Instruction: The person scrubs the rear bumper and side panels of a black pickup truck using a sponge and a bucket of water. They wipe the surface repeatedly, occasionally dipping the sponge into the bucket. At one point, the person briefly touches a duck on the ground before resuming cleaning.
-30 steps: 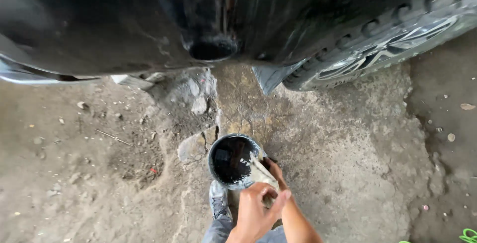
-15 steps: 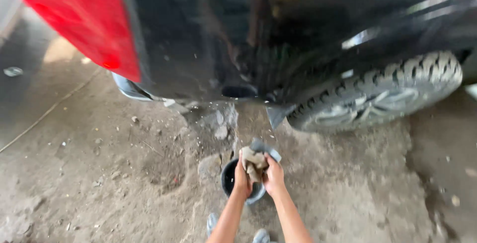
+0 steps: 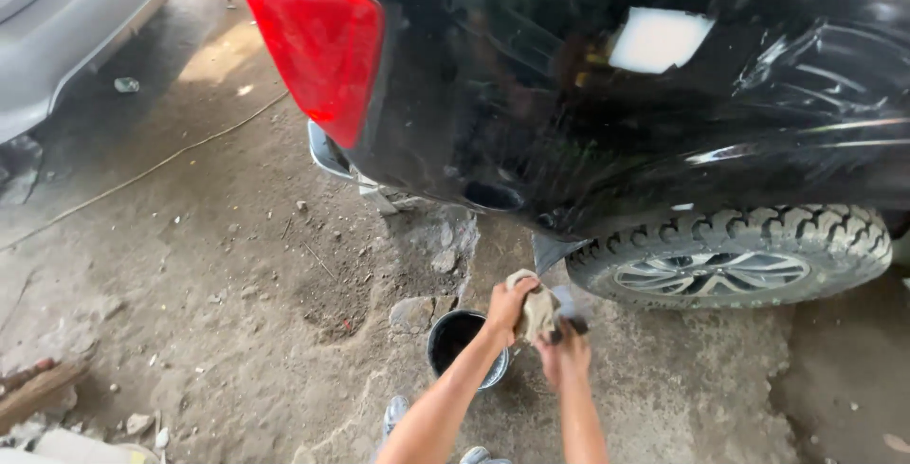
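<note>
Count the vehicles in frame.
2. A black car fills the top right, with its red tail light and rear wheel above both hands wringing a rag over the bucket. A grey car sits top left, mostly cut off.

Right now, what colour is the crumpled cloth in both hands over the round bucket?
Beige-tan, dirty-looking crumpled cloth, gripped by left hand and right hand; head view, the only one.
</note>
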